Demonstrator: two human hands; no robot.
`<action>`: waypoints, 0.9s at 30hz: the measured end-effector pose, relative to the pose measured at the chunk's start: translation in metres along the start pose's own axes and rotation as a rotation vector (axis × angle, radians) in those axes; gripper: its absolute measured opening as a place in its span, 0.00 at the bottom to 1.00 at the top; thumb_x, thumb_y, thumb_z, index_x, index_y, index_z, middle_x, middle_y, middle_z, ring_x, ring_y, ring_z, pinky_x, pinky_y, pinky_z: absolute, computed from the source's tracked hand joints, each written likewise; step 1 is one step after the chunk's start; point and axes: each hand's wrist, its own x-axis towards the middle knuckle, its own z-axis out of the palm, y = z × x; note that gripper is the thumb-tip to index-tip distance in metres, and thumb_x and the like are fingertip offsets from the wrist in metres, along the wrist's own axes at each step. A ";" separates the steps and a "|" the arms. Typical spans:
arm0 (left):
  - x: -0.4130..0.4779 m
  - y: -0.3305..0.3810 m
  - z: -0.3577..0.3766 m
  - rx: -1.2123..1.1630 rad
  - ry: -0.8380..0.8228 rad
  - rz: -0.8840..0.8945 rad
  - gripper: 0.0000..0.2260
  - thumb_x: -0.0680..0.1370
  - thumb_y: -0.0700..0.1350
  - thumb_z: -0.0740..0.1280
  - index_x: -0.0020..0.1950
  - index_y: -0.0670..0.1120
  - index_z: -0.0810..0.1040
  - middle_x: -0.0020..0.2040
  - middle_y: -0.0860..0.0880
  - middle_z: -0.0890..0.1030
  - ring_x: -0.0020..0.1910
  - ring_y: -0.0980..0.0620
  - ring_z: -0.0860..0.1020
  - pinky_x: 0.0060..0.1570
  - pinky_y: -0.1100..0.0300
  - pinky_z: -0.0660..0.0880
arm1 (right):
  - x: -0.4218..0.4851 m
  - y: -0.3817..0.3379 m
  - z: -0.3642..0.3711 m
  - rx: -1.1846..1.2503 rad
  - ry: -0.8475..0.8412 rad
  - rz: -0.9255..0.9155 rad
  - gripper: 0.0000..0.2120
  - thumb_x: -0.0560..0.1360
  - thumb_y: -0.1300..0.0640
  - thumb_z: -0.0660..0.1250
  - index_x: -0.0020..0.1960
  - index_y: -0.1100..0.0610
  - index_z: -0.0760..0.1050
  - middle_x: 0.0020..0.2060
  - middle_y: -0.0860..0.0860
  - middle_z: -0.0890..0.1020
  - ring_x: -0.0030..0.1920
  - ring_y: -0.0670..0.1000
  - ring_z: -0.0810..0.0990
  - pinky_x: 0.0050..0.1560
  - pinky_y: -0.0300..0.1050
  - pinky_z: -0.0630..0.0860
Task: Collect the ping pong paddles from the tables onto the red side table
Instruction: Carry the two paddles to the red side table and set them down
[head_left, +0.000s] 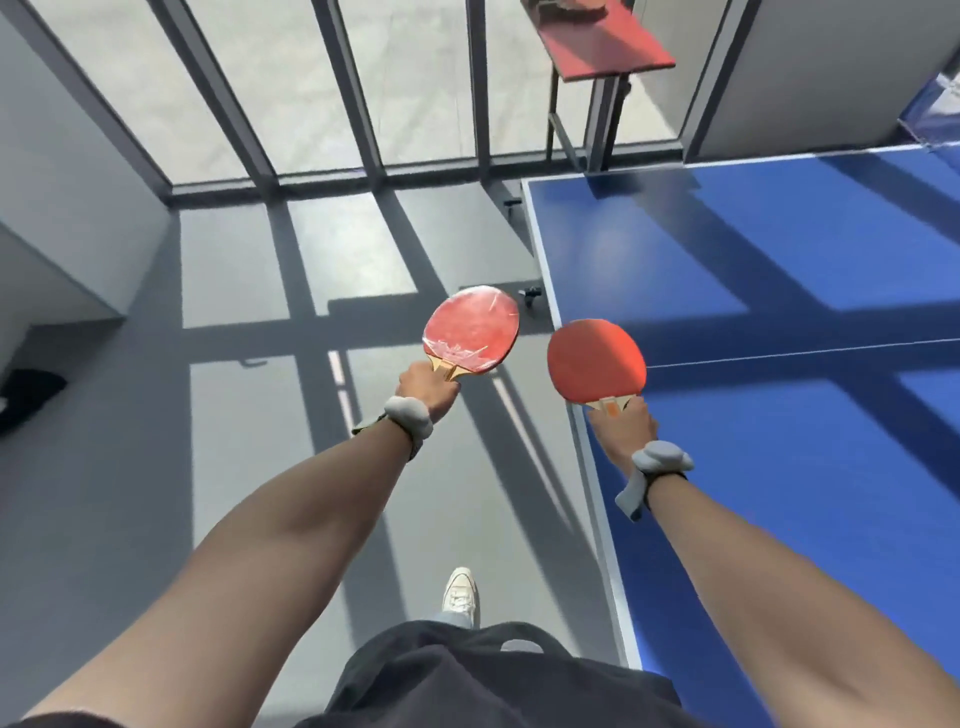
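My left hand (428, 388) grips the wooden handle of a red paddle (471, 330) whose face has a scuffed, shiny film; it hangs over the grey floor. My right hand (623, 428) holds a second red paddle (596, 359) by its handle, above the left edge of the blue ping pong table (779, 260). Both paddles point away from me, faces up. The red side table (602, 47) stands far ahead by the windows, with some reddish items at its far end, cut off by the frame's top.
Tall window frames (358, 88) run across the back. A grey wall (67, 156) lies to the left, a dark object (31, 392) on the floor by it. The grey floor (234, 441) stretches between me and the side table. My white shoe (461, 597) steps forward.
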 end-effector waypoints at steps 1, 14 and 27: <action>0.011 -0.008 -0.014 0.002 0.009 -0.016 0.13 0.78 0.45 0.68 0.58 0.39 0.81 0.58 0.38 0.83 0.58 0.34 0.80 0.57 0.48 0.80 | 0.006 -0.016 0.012 -0.019 -0.007 -0.012 0.20 0.75 0.46 0.69 0.60 0.59 0.74 0.53 0.58 0.81 0.53 0.63 0.79 0.54 0.56 0.79; 0.156 -0.084 -0.118 -0.092 0.053 -0.184 0.18 0.79 0.55 0.69 0.60 0.43 0.82 0.57 0.41 0.84 0.57 0.35 0.81 0.56 0.51 0.78 | 0.093 -0.168 0.122 -0.091 -0.055 -0.064 0.24 0.70 0.46 0.67 0.63 0.54 0.75 0.52 0.55 0.82 0.51 0.63 0.83 0.51 0.60 0.83; 0.326 0.016 -0.148 0.254 0.032 -0.242 0.19 0.84 0.56 0.60 0.63 0.44 0.80 0.64 0.41 0.81 0.67 0.36 0.76 0.71 0.42 0.70 | 0.269 -0.307 0.141 -0.206 -0.120 -0.225 0.17 0.73 0.48 0.70 0.54 0.55 0.67 0.45 0.52 0.75 0.48 0.62 0.78 0.52 0.54 0.79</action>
